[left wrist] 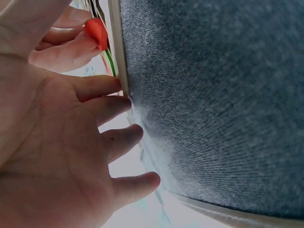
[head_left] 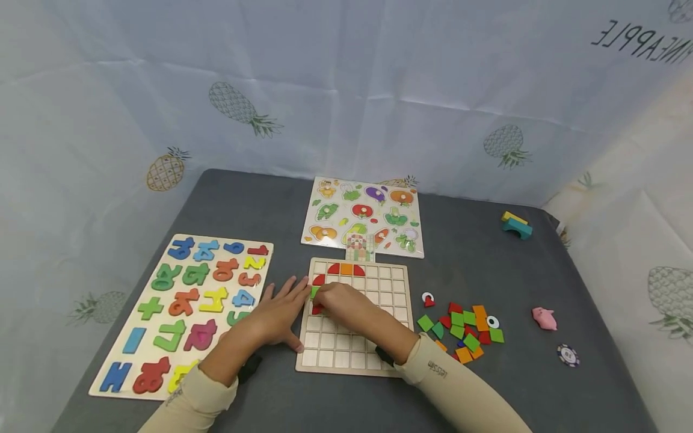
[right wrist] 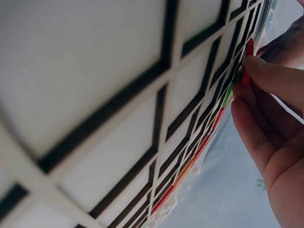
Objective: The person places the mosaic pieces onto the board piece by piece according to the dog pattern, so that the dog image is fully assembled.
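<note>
A wooden grid board (head_left: 341, 359) lies on the dark table, its upper left cells holding red pieces, an orange square (head_left: 346, 269) and a green piece (head_left: 314, 291). Over the left columns my right hand (head_left: 343, 305) pinches a red piece (right wrist: 248, 61) between thumb and fingers, just below the green one. My left hand (head_left: 275, 319) lies with spread fingers along the board's left edge; in the left wrist view its fingertips (left wrist: 135, 133) touch near that edge. A small pattern card (head_left: 360, 246) lies at the board's top.
Loose coloured pieces (head_left: 471, 328) are heaped right of the board. A number puzzle (head_left: 184, 319) lies left, partly under the left arm, and a vegetable puzzle (head_left: 363, 210) behind. Farther right are a pink pig (head_left: 544, 318), a poker chip (head_left: 567, 355) and a teal arch block (head_left: 518, 228).
</note>
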`<action>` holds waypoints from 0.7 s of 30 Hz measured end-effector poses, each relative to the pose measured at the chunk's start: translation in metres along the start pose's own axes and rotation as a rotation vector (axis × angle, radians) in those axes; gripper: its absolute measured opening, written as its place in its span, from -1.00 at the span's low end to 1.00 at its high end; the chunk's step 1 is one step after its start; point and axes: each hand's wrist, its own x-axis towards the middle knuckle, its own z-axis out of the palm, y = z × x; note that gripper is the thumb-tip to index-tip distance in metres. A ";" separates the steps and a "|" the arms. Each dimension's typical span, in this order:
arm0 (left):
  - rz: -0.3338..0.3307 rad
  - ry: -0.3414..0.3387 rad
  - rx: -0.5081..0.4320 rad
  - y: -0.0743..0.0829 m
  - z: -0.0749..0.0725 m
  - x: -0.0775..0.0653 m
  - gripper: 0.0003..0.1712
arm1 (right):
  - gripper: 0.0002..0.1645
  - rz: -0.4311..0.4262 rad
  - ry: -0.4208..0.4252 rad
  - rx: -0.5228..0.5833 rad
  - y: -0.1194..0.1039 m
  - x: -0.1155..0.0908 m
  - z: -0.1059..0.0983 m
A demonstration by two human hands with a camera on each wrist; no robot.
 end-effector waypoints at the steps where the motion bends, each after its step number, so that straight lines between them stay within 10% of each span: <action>1: 0.002 0.002 0.000 0.000 0.000 0.000 0.36 | -0.87 -0.007 0.000 -0.021 -0.001 0.001 0.000; 21: 0.024 0.010 0.003 -0.001 0.000 -0.001 0.35 | -0.87 -0.013 -0.006 -0.139 -0.008 0.005 0.002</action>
